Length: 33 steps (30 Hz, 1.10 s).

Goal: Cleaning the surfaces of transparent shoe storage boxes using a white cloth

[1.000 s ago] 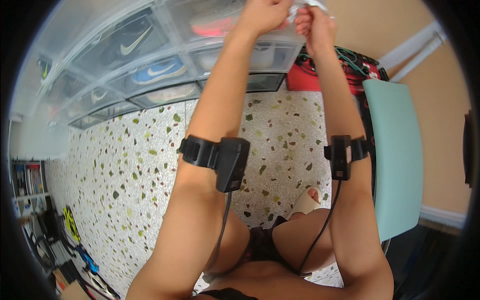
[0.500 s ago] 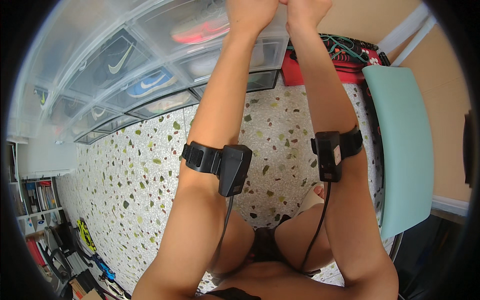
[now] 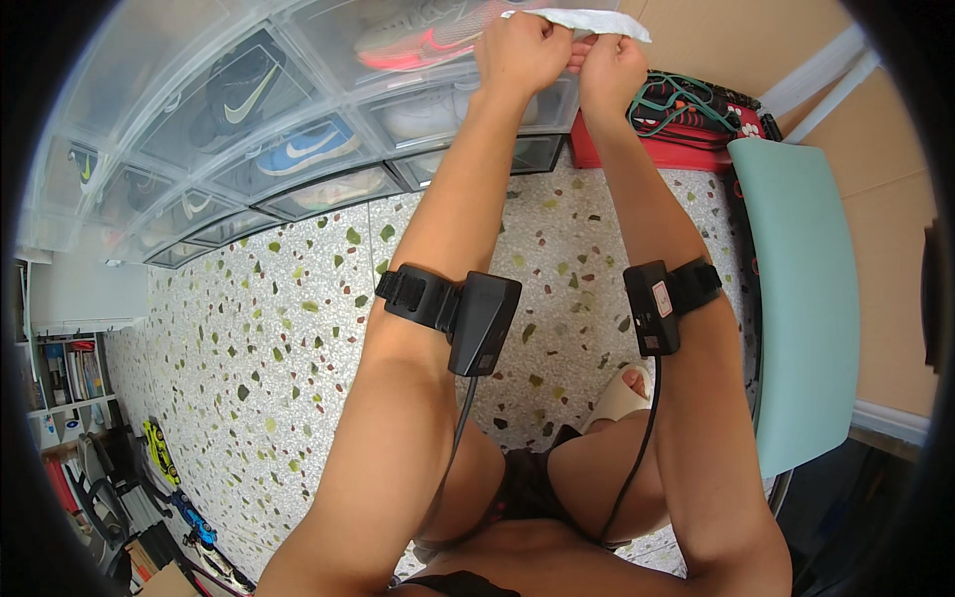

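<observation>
At the top of the head view, my left hand (image 3: 522,55) and my right hand (image 3: 610,78) are close together at arm's length. Both are closed on a thin white tissue-like sheet (image 3: 595,21), which stretches across between them. Whether it is paper or cloth I cannot tell. Just left of my left hand is a clear shoe box, with a grey and pink shoe (image 3: 423,45) showing through its front. Each forearm wears a black strapped device with a cable running down from it.
Stacked clear boxes hold several shoes, among them a blue one (image 3: 308,146). A red case (image 3: 652,152) with green cord on it stands beyond my right forearm. A pale green padded bench (image 3: 801,298) lies to the right. Shelves and toy cars (image 3: 194,517) are at far left.
Both hands have come lower in the view, so the white sheet now shows between them. The shoe boxes appear shifted slightly down and right.
</observation>
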Motion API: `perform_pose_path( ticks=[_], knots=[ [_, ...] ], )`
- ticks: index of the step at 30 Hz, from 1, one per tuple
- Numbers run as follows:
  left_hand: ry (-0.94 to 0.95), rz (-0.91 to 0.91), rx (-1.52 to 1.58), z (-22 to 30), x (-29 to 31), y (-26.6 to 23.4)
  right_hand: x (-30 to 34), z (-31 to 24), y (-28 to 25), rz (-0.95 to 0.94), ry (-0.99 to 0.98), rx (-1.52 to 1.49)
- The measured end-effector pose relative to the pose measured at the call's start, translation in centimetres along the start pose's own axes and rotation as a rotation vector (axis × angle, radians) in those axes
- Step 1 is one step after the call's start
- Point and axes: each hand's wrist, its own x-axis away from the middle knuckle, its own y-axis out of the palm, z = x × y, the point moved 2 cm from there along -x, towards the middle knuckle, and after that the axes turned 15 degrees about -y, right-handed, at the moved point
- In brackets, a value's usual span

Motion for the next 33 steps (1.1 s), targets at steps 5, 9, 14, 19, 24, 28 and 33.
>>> perform_pose_path(
  ticks=[5, 9, 14, 19, 24, 28, 33],
  knots=[
    [-0.001, 0.046, -0.066, 0.5, -0.1, -0.5, 0.1, -0.2, 0.4, 0.034, 0.196, -0.027],
    [-0.054, -0.088, 0.148, 2.2, -0.1, -0.9, -1.5, -1.1, 0.3, 0.055, 0.253, -0.116],
    [0.166, 0.357, 0.127, 2.8, -1.2, -2.4, -2.8, -5.8, 2.4, 0.154, 0.31, -0.284],
    [0.206, 0.014, 0.383, 4.7, -0.4, -3.0, -4.0, -4.5, 2.3, 0.106, 0.046, -0.296],
    [0.108, 0.012, 0.345, 3.6, -0.9, -2.7, -3.0, -3.0, 3.0, 0.048, -0.373, -0.342],
    [0.041, 0.134, 0.257, 2.7, -1.2, -1.9, -1.8, -3.7, 2.8, 0.029, -0.469, -0.069],
    [0.023, 0.058, 0.104, 1.5, -1.2, -0.6, -1.5, -2.1, 1.2, -0.033, -0.103, 0.03]
  ],
)
